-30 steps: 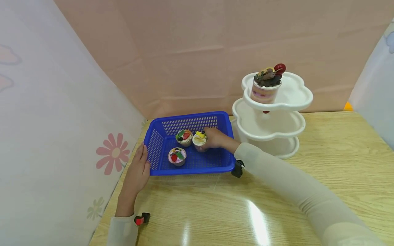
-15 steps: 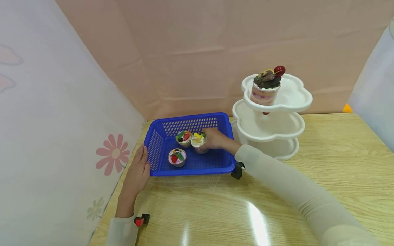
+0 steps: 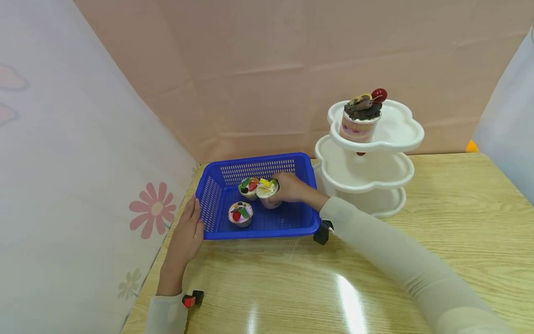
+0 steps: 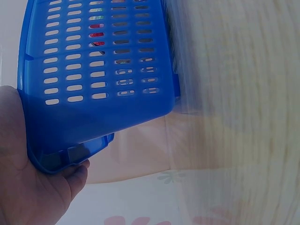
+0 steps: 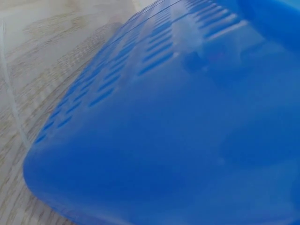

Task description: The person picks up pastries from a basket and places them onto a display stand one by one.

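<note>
Inside a blue plastic basket (image 3: 263, 234), my right hand (image 3: 293, 188) grips a dessert cup (image 3: 268, 195) with cream and yellow pieces on top. Its far fingers are hidden behind the cup, which tilts a little. Beside it stand a cup with a strawberry and green leaf topping (image 3: 249, 188) and a cup with pink cream (image 3: 240, 215). My left hand (image 3: 187, 234) holds the basket's left rim; the left wrist view has that hand (image 4: 40, 197) wrapped at the rim's corner. The basket's outer wall (image 5: 154, 140) fills the right wrist view, hiding the right hand there.
A white three-tier stand (image 3: 394, 134) is right of the basket, close to its edge. On its top tier sits a layered dessert cup (image 3: 358, 127) with chocolate and a cherry. A patterned wall sheet (image 3: 96, 185) borders the wooden table (image 3: 267, 287) on the left.
The yellow-topped dessert cup has moved slightly left in my right hand's grip and now overlaps the strawberry-topped cup in view. My left hand stays at the basket rim.
</note>
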`<state>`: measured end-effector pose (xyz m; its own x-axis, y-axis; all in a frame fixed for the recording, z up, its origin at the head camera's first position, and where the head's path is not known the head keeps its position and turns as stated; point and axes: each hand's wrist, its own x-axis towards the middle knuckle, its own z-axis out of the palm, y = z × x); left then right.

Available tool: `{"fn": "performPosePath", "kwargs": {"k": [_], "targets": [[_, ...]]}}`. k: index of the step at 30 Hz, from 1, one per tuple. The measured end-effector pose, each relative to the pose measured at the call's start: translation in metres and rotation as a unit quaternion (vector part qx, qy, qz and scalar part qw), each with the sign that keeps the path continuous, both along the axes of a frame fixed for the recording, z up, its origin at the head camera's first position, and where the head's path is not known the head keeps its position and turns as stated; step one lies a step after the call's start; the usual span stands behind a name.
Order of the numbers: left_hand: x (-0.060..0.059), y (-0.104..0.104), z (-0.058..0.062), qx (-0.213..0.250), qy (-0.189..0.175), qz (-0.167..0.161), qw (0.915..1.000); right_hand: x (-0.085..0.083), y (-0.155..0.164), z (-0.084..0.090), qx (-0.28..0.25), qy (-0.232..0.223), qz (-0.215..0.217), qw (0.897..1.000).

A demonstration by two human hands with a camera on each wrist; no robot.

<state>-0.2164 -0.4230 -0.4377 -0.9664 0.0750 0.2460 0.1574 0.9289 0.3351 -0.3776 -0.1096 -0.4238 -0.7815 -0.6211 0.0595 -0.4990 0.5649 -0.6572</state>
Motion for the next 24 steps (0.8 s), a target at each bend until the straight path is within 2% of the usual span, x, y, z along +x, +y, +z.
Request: {"fn": "performPosePath", "kwargs": {"k": [3,10,17,24], "targets": [[0.0,0.0,0.0,0.001,0.0,-0.003,1.0,0.002,0.002,0.004,-0.007,-0.001,-0.001,1.0],[0.0,0.0,-0.001,0.002,0.006,-0.002,1.0,0.009,0.008,0.017,-0.023,0.029,-0.001,0.999],[0.0,0.0,-0.001,0.004,0.008,-0.002,1.0,0.018,0.02,0.031,-0.038,0.03,-0.012,0.999],[0.0,-0.001,-0.003,-0.001,0.006,0.002,1.0,0.026,0.028,0.037,-0.041,0.029,-0.019,0.999]]}}
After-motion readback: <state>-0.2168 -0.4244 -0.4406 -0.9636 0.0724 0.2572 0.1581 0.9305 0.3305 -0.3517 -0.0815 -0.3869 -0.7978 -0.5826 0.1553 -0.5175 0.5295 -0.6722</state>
